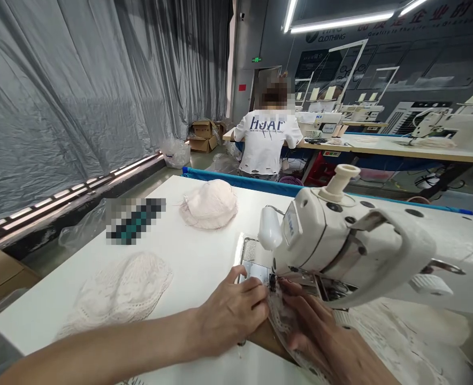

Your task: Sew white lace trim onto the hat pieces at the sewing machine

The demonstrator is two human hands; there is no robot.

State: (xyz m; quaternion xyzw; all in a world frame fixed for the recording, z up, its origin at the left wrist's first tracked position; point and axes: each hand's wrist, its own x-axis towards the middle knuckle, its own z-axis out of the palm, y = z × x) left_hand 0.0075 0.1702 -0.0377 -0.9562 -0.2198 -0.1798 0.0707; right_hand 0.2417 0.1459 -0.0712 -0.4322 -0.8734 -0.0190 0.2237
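Observation:
A white sewing machine (320,235) stands on the right of the white table, its lamp and needle area facing left. Strips of off-white lace fabric (281,320) run beneath the presser foot (273,281) and down toward me. My left hand (234,310) is closed, with bent fingers at the fabric's left edge, over the metal needle plate (254,271). On the other side, my right hand (314,318) grips the lace close to the foot, its fingertips partly under the machine head. More lace (397,337) lies heaped to the right, behind that hand.
Two off-white, cap-shaped fabric pieces lie on the left: a lacy one (124,286) and a plainer one (210,204). Beside them is a blurred-out dark item (136,220). Ahead, a person in a white shirt (266,141) sits at another machine table. Cardboard boxes (203,135) stand by the curtain.

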